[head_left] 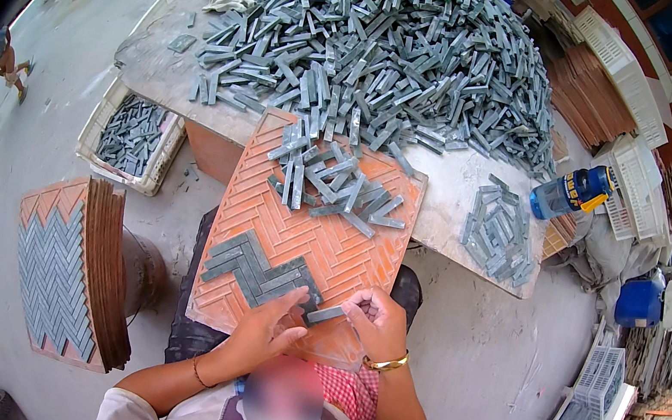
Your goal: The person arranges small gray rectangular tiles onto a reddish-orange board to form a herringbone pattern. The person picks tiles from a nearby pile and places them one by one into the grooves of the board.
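Stone strip tile point(326, 314), grey-green and slim, is pinched between thumb and fingers of the right hand point(378, 321), above the near part of an orange grooved tray point(385, 261). Nothing is gripped by the left hand point(271, 326); its fingers are spread at the strip's other end, though whether contact is made cannot be told. A gold bangle point(385, 363) is worn on the right wrist. Just beyond the hands, dark laid strips point(257, 272) are set in a herringbone zigzag; a loose pile point(332, 179) is heaped at the tray's far end. Farther out, a great mound of strips point(411, 56) is piled on the table point(438, 169), where a blue bottle point(568, 194) printed with yellow lettering is stood. Red and dark block letters are printed, inverted, across the pale shirt point(192, 419).
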A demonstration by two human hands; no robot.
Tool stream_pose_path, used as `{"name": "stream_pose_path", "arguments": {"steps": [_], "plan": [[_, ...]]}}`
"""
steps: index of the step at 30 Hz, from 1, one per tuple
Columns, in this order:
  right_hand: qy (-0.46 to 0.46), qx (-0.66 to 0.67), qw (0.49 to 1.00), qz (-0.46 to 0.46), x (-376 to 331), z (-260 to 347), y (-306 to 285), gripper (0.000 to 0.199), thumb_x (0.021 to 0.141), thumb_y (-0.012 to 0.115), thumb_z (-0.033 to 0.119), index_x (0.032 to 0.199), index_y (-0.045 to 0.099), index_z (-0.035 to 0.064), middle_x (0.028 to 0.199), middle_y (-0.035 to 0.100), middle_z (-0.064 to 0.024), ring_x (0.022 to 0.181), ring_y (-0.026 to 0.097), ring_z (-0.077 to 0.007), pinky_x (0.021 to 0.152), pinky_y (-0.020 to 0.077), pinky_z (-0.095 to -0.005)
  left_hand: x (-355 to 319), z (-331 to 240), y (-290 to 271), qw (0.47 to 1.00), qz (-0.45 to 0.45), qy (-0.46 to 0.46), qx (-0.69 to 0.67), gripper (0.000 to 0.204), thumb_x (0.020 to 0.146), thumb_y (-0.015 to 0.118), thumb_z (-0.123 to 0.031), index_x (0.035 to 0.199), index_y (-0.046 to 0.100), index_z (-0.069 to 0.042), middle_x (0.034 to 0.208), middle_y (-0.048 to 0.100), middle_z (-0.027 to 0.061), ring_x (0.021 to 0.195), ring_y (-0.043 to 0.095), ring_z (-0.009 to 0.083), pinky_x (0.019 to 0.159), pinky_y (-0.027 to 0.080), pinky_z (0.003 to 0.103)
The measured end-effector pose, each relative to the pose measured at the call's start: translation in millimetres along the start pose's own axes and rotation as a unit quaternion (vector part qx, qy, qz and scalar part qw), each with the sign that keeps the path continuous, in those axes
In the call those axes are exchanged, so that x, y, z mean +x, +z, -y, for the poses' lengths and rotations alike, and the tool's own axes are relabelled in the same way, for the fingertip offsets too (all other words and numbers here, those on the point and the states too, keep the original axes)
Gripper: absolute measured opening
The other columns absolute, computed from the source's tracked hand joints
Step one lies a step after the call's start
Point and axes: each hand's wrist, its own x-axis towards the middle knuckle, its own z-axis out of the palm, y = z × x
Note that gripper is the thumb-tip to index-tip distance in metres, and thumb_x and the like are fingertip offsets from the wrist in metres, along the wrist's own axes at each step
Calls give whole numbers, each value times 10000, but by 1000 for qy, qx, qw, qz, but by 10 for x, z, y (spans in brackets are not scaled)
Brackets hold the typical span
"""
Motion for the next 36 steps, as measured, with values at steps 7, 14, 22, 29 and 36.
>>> {"name": "stream_pose_path", "arguments": {"steps": [7,14,22,29,36], "plan": [[43,22,997,57,42,114,81,164,880,621,98,977,618,-35,839,662,-78,668,601,-92,602,488,-220,52,183,-282,906,86,-251,-329,149,920,570,-140,982,603,-9,713,563,-11,575,487,56,498,369,186],[-4,-54,999,-4,155,-37,-105,132,849,638,83,925,639,-25,798,665,-59,670,616,-95,631,509,-241,586,295,-2837,859,-375,-17,-348,338,934,549,-226,1164,510,19,1064,622,102,922,589,113,752,486,195],[-290,-280,909,108,415,-68,495,142,764,687,47,903,658,41,871,609,-76,740,607,-223,623,487,-298,469,56,-2343,912,-322,1,-252,355,953,515,-247,1197,543,8,1084,632,77,894,592,108,766,483,239],[-348,-390,833,181,599,35,554,187,701,700,69,857,597,54,885,557,-61,822,592,-222,638,491,-320,-171,333,-1030,963,-254,7,-93,202,916,565,-123,1017,636,37,930,676,89,845,629,131,724,492,260],[-357,-411,804,238,676,79,578,184,702,667,55,863,578,51,853,531,-85,830,546,-269,716,465,-358,-467,185,-586,990,-119,37,58,157,849,594,-67,970,669,-3,891,675,146,768,656,258,682,508,313]]}}
